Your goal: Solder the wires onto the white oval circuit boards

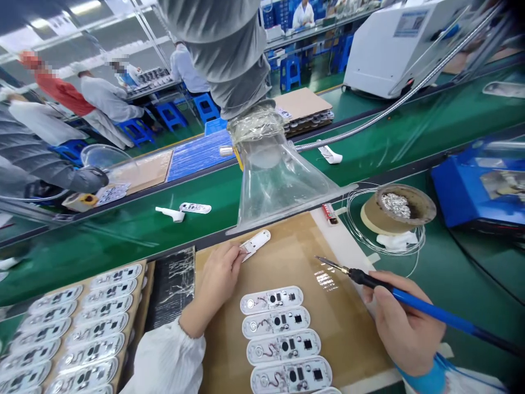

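My right hand is closed round the blue and black handle of a soldering iron, whose tip points left over the brown work board. At the far edge of that board, the fingers of my left hand pinch the near end of a white oblong plastic part. My fingertips cover part of it. Between my hands and nearer to me, several white oval housings with circuit boards lie in a column on the work board. They show thin wires and black components.
A tray of similar housings is at left. A clear fume hood hangs over the board's far edge. At right are solder wire, a tip-cleaning pot and a blue box. White parts lie on the green conveyor. People sit beyond.
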Available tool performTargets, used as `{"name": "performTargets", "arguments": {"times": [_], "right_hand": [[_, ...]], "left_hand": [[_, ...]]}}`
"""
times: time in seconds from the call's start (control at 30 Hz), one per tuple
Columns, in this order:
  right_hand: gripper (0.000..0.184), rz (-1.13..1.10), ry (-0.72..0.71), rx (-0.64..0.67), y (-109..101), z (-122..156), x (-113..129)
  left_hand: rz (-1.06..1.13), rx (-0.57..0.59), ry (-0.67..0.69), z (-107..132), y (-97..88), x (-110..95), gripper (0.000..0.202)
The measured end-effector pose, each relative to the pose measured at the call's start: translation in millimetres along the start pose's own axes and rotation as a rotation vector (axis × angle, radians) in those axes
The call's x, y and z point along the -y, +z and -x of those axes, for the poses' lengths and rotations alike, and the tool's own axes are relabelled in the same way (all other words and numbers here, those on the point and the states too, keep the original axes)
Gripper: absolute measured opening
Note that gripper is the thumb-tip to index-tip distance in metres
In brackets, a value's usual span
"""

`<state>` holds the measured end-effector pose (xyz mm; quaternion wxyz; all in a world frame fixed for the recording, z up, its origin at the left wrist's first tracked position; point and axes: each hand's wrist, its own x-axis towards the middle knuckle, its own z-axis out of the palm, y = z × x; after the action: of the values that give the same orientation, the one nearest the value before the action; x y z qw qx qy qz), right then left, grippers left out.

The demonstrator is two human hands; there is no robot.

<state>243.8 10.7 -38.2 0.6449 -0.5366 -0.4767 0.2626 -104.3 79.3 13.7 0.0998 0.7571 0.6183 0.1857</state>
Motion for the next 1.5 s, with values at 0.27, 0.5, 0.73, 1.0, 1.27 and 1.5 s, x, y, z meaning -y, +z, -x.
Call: {"name": "performTargets", "arguments": {"times": [0.27, 0.5, 0.73, 1.0, 1.27, 1.5], "right_hand": [[0.010, -0.095, 0.022, -0.035, 6, -4, 10], [0.011, -0.124, 0.008, -0.037, 4, -2, 17], [0.014, -0.193, -0.013, 0.039, -3, 7, 27], [0.017, -0.278, 0.026, 0.104, -2, 13, 16], [0.019, -0.251, 0.058, 0.194, -2, 11, 22], [0.026, -0.159, 0.065, 0.250, 0, 6, 31]], "left_hand": [[1.099, 0.020, -0.607, 13, -13.2, -27, 0.037], [0.672, 0.117, -0.285, 31, -6.7, -62, 0.033], [0.215, 0.187, 0.151, 34, 26.4, -89, 0.026], [0.075, 0.031, 0.265, 35, 41.8, -81, 0.019], [0.133, 0.044, 0.240, 41, 45.7, -89, 0.015], [0.071, 0.048, 0.271, 42, 46.7, -92, 0.011]]}}
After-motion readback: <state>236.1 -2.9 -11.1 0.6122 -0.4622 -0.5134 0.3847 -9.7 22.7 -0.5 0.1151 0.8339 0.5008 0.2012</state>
